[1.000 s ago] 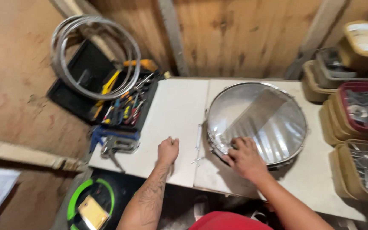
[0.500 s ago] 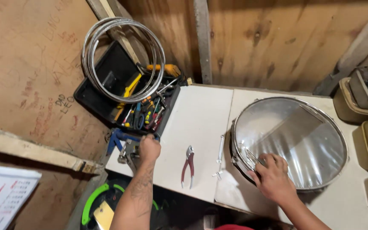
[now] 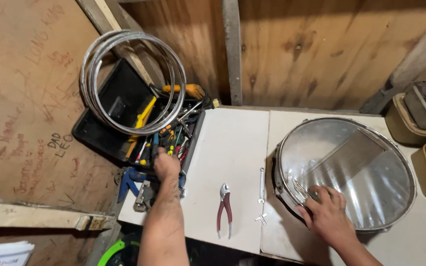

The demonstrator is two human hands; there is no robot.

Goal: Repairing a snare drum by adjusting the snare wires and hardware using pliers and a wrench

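The left hand [image 3: 166,165] reaches to 11 o'clock into the open toolbox [image 3: 124,111] at the table's [image 3: 232,148] left edge; its fingers are buried among the tools [image 3: 166,140], so I cannot tell whether they are spread or closed, or which tool they touch. The right hand [image 3: 329,216] lies palm down at the drum's [image 3: 343,172] 7 o'clock rim, fingers spread loosely and flat on the clear head, pinching nothing. The drum sits flat on the right half of the table, head facing up, a band of wires under the head running from 7 to 1 o'clock. Between the hands, red-handled pliers [image 3: 224,207] lie on the table, long axis nearly 12 to 6, jaws at 12, handles at 6. Just right of them a slim wrench [image 3: 262,184] lies along the same line, with a small winged key [image 3: 261,219] at its 6 o'clock end. Metal hoops [image 3: 129,81] lean over the toolbox at 10 o'clock
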